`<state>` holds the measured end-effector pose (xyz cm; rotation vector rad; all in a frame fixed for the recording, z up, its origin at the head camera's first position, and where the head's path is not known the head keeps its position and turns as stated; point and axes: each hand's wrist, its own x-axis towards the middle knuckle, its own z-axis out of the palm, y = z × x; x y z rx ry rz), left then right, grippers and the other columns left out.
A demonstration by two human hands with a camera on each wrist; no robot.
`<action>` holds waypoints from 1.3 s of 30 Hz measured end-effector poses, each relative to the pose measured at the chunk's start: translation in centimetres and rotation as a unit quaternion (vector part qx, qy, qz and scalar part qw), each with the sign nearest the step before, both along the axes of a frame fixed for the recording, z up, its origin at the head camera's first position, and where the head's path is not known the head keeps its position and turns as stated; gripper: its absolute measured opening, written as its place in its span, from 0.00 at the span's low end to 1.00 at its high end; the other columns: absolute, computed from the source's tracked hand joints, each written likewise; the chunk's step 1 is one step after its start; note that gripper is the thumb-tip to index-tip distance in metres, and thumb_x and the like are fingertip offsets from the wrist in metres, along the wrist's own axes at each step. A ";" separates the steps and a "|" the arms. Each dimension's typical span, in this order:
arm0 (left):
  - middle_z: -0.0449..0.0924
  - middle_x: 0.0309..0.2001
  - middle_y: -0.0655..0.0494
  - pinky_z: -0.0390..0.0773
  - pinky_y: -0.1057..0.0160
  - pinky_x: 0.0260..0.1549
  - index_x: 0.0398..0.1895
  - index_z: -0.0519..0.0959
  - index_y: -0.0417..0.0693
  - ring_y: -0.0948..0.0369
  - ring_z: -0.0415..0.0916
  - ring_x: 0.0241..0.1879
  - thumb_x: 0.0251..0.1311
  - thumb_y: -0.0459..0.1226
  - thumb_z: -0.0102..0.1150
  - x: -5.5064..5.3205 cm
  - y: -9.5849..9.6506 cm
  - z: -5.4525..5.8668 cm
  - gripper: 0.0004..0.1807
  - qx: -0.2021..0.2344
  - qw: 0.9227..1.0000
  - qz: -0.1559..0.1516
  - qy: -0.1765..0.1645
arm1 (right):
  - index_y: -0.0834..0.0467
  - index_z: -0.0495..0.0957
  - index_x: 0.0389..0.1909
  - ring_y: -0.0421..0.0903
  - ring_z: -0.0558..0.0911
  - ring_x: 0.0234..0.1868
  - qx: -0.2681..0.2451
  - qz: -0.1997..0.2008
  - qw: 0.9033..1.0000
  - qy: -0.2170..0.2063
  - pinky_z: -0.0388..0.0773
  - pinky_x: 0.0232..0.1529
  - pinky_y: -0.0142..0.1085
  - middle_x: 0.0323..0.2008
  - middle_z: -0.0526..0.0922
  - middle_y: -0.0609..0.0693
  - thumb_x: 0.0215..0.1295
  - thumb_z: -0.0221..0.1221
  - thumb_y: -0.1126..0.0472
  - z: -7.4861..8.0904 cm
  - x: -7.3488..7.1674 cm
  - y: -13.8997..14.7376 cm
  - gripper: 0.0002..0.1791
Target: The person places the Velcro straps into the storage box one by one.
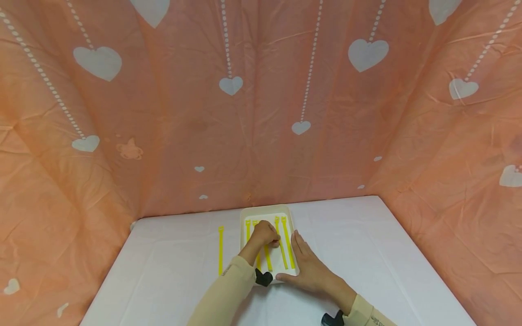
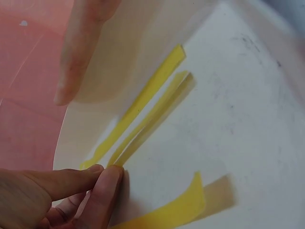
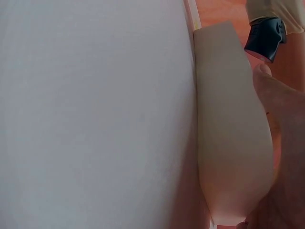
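Note:
My left hand (image 1: 265, 232) reaches over a cream tray (image 1: 265, 211) holding several yellow cable straps with slotted heads. Its thumb and index finger pinch one strap (image 2: 147, 119), whose free end stands off the tray floor and casts a shadow. Beside it, nearer the tray's wall, lies another strap (image 2: 143, 100). A further strap (image 2: 167, 209) shows under the left hand, its tip raised. My right hand (image 1: 307, 269) lies along the tray's right side with straight fingers, the thumb (image 3: 267, 78) at the near edge. Part of the straps is hidden behind the left hand.
One yellow strap (image 1: 221, 251) lies on the white tabletop (image 1: 171, 262) left of the tray. A pink-orange curtain (image 1: 261, 149) with pale hearts surrounds the back and sides. Black wrist cameras (image 1: 263, 277) sit on both wrists.

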<state>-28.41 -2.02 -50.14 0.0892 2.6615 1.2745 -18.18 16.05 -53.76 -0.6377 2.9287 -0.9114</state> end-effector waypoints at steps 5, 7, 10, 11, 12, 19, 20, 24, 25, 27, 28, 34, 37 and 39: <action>0.85 0.20 0.51 0.80 0.66 0.32 0.24 0.78 0.42 0.61 0.84 0.23 0.60 0.28 0.76 -0.1 0.0 0.0 0.13 -0.003 1.000 0.002 -0.007 | 0.71 0.43 0.85 0.67 0.52 0.84 -0.010 0.003 1.000 0.022 0.60 0.78 0.65 0.86 0.44 0.68 0.63 0.64 0.23 -0.4 0.1 0.0 0.72; 0.85 0.20 0.51 0.80 0.67 0.32 0.24 0.78 0.43 0.61 0.84 0.23 0.61 0.28 0.75 0.0 0.0 0.1 0.14 0.001 1.000 0.005 -0.014 | 0.71 0.43 0.85 0.67 0.52 0.84 -0.012 0.003 1.000 0.024 0.61 0.78 0.66 0.86 0.44 0.68 0.63 0.64 0.23 -0.4 0.1 0.0 0.72; 0.85 0.20 0.51 0.80 0.68 0.31 0.24 0.79 0.41 0.61 0.84 0.22 0.61 0.28 0.75 0.1 -0.1 0.2 0.12 0.011 1.000 0.007 -0.020 | 0.72 0.43 0.85 0.67 0.51 0.84 -0.006 0.004 1.000 0.014 0.60 0.79 0.65 0.86 0.43 0.68 0.63 0.65 0.24 -0.2 0.0 -0.1 0.72; 0.85 0.20 0.50 0.80 0.68 0.30 0.25 0.80 0.40 0.61 0.85 0.22 0.61 0.28 0.74 0.2 -0.2 0.2 0.11 0.018 1.000 0.008 -0.024 | 0.72 0.43 0.85 0.67 0.51 0.85 -0.005 0.003 1.000 0.009 0.59 0.79 0.64 0.86 0.43 0.68 0.63 0.66 0.24 -0.1 0.0 -0.1 0.72; 0.86 0.20 0.50 0.82 0.68 0.30 0.26 0.81 0.39 0.61 0.85 0.22 0.61 0.27 0.74 0.2 -0.3 0.3 0.10 0.029 0.999 0.008 -0.030 | 0.71 0.43 0.85 0.66 0.50 0.85 0.001 0.002 1.000 0.003 0.58 0.80 0.62 0.86 0.42 0.67 0.62 0.65 0.24 -0.1 -0.1 -0.1 0.72; 0.88 0.25 0.44 0.89 0.63 0.30 0.38 0.83 0.31 0.56 0.88 0.24 0.62 0.25 0.71 0.3 -1.0 0.5 0.05 0.086 0.996 -0.004 -0.034 | 0.70 0.41 0.85 0.64 0.47 0.86 0.015 -0.001 1.000 -0.017 0.55 0.82 0.58 0.86 0.40 0.66 0.63 0.65 0.24 0.0 -0.2 -0.1 0.73; 0.88 0.26 0.43 0.89 0.63 0.30 0.39 0.83 0.31 0.55 0.89 0.25 0.62 0.26 0.71 0.3 -1.1 0.6 0.06 0.085 0.996 -0.006 -0.030 | 0.70 0.40 0.85 0.64 0.47 0.86 0.015 -0.001 1.000 -0.017 0.55 0.82 0.58 0.86 0.40 0.66 0.63 0.65 0.24 0.0 -0.2 0.0 0.73; 0.90 0.29 0.40 0.89 0.61 0.33 0.42 0.84 0.32 0.49 0.91 0.31 0.64 0.28 0.71 0.3 -1.5 1.0 0.08 0.091 0.995 -0.013 -0.025 | 0.71 0.40 0.85 0.64 0.47 0.86 0.015 -0.001 1.000 -0.008 0.55 0.83 0.58 0.86 0.41 0.67 0.63 0.65 0.24 -0.2 -0.3 0.1 0.73; 0.90 0.30 0.40 0.90 0.61 0.34 0.42 0.84 0.32 0.48 0.92 0.32 0.65 0.28 0.71 0.4 -1.6 1.2 0.08 0.093 0.995 -0.015 -0.023 | 0.71 0.40 0.85 0.64 0.47 0.86 0.015 0.000 1.000 -0.007 0.55 0.82 0.58 0.86 0.41 0.67 0.63 0.65 0.24 -0.2 -0.3 0.1 0.73; 0.90 0.32 0.40 0.91 0.58 0.37 0.44 0.84 0.31 0.46 0.92 0.35 0.66 0.28 0.70 0.4 -2.0 1.5 0.08 0.107 0.994 -0.021 -0.021 | 0.71 0.41 0.85 0.65 0.47 0.86 0.013 0.001 1.000 -0.005 0.56 0.82 0.58 0.86 0.41 0.67 0.62 0.65 0.24 -0.2 -0.3 0.1 0.73; 0.90 0.33 0.40 0.91 0.57 0.39 0.44 0.83 0.31 0.45 0.92 0.36 0.66 0.28 0.70 0.5 -2.2 1.7 0.08 0.115 0.993 -0.024 -0.021 | 0.71 0.41 0.85 0.65 0.48 0.86 0.012 0.001 1.000 -0.005 0.56 0.82 0.59 0.86 0.41 0.67 0.62 0.66 0.24 -0.2 -0.2 0.1 0.73; 0.89 0.43 0.35 0.90 0.49 0.49 0.50 0.82 0.30 0.40 0.90 0.44 0.70 0.30 0.67 1.1 -3.9 2.6 0.11 0.148 0.988 -0.048 -0.018 | 0.70 0.41 0.85 0.64 0.48 0.86 0.009 -0.001 1.000 -0.008 0.57 0.82 0.60 0.86 0.41 0.66 0.62 0.66 0.24 -0.1 -0.2 0.0 0.73; 0.88 0.46 0.32 0.90 0.47 0.51 0.51 0.82 0.29 0.39 0.89 0.46 0.71 0.30 0.67 1.5 -4.9 2.9 0.12 0.161 0.986 -0.050 -0.013 | 0.70 0.41 0.85 0.64 0.48 0.86 0.011 -0.003 1.000 -0.012 0.56 0.82 0.59 0.87 0.40 0.66 0.62 0.65 0.23 0.0 -0.1 -0.1 0.73; 0.88 0.46 0.32 0.89 0.47 0.51 0.52 0.81 0.28 0.38 0.89 0.47 0.71 0.29 0.66 1.6 -5.6 3.1 0.12 0.170 0.984 -0.046 -0.012 | 0.70 0.41 0.85 0.64 0.48 0.86 0.011 -0.005 1.000 -0.015 0.56 0.82 0.59 0.87 0.40 0.65 0.62 0.65 0.23 0.2 -0.1 -0.1 0.73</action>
